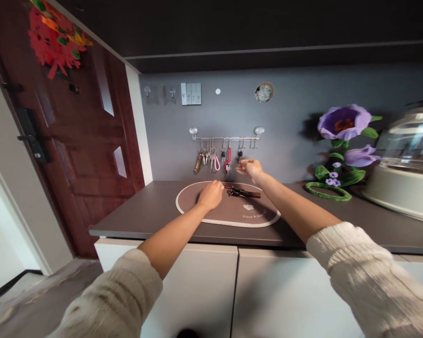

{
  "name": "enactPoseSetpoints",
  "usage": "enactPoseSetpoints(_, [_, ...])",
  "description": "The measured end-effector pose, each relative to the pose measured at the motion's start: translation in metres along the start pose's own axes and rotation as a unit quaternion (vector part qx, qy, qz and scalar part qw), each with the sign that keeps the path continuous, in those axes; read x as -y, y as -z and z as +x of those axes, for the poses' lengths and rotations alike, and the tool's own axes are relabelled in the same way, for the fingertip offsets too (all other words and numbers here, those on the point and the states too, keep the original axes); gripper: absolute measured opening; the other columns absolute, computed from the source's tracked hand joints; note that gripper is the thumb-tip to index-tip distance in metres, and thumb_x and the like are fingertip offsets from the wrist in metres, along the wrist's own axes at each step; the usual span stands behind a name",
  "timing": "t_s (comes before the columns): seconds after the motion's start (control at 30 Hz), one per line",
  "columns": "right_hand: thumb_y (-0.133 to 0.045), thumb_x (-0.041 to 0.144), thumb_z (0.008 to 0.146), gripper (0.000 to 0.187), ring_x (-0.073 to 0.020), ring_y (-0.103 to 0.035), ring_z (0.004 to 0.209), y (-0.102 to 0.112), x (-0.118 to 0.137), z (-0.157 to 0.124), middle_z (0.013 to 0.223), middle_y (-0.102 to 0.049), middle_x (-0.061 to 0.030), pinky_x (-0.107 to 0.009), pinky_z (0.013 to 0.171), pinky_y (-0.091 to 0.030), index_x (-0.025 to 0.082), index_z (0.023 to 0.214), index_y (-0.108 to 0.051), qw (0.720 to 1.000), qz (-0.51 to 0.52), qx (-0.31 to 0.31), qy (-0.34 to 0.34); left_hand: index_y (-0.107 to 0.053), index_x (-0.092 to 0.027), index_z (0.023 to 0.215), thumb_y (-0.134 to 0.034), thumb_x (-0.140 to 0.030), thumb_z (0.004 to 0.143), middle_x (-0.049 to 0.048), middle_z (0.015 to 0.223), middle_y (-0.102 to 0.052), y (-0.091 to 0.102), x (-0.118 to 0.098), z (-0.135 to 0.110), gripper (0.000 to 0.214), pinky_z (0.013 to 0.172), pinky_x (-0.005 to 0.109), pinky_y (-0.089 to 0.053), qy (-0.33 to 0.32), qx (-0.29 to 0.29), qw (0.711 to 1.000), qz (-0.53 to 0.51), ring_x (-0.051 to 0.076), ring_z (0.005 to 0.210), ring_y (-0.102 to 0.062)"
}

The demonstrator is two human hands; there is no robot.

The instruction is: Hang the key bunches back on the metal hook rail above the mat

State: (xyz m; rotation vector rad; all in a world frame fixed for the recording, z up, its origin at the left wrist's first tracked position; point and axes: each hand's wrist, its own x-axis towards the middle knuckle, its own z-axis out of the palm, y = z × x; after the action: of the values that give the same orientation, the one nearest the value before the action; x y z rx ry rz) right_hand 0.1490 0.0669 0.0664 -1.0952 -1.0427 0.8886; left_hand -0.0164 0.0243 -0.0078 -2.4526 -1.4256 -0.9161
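My left hand [210, 194] rests curled on the oval brown mat [232, 213], its fingertips at the left end of a dark key bunch with a brown strap [243, 192] lying on the mat. My right hand [251, 168] is raised near the wall, fingers pinched at a small dark key [239, 155] hanging from the metal hook rail [226, 138]. Several other keys [207, 157], a pink loop [216, 163] and a red tag [227, 162] hang from the same rail.
A dark countertop [155, 211] tops white cabinets [204, 291]. A purple flower ornament [341, 141] and a domed glass cover [405, 155] stand on the right. On the left is a brown door [74, 141] with red decoration. Wall switches [191, 93] sit above the rail.
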Motion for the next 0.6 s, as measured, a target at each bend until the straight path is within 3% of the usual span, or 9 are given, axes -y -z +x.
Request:
enactPoseSetpoints(0.17, [-0.050,0.013,0.076,0.007,-0.0073,-0.052,0.053,0.009,-0.013,-0.025,0.067,-0.057,-0.0013,-0.023,0.056,-0.047,0.014,0.070,-0.054,0.990,-0.103,0.061,0.068,-0.055,-0.015,0.089,-0.026,-0.023,0.089,0.0089,0.095,-0.058,0.001,-0.002,0.000,0.029,0.080,0.031,-0.040,0.009,0.004,1.000,0.007,0.018,0.091,-0.054])
enactPoseSetpoints(0.27, [-0.056,0.022,0.073,0.009,-0.0097,-0.052,0.056,0.017,-0.023,-0.039,0.067,-0.059,-0.0013,-0.025,0.058,-0.043,0.014,0.071,-0.059,0.955,-0.232,0.089,0.162,-0.055,-0.015,0.090,-0.027,-0.022,0.089,0.0096,0.096,-0.058,0.001,-0.003,-0.001,0.029,0.080,0.031,-0.040,0.018,0.007,1.000,0.015,0.019,0.091,-0.054])
enactPoseSetpoints(0.47, [-0.052,0.022,0.077,0.014,-0.0145,-0.055,0.074,0.031,-0.043,-0.062,0.081,-0.062,-0.0048,-0.027,0.072,-0.041,0.017,0.080,-0.064,0.801,-0.455,0.176,0.346,-0.055,-0.014,0.091,-0.027,-0.022,0.089,0.0104,0.097,-0.058,0.004,-0.004,-0.002,0.029,0.080,0.032,-0.040,0.027,0.020,0.999,0.028,0.019,0.092,-0.055])
enactPoseSetpoints(0.6, [-0.049,0.019,0.079,0.019,-0.0148,-0.053,0.081,0.030,-0.045,-0.071,0.091,-0.057,-0.0067,-0.025,0.075,-0.040,0.019,0.090,-0.064,0.711,-0.552,0.205,0.384,-0.055,-0.014,0.093,-0.027,-0.023,0.089,0.0102,0.098,-0.058,0.006,-0.004,-0.003,0.029,0.080,0.031,-0.040,0.026,0.025,0.999,0.029,0.019,0.093,-0.055])
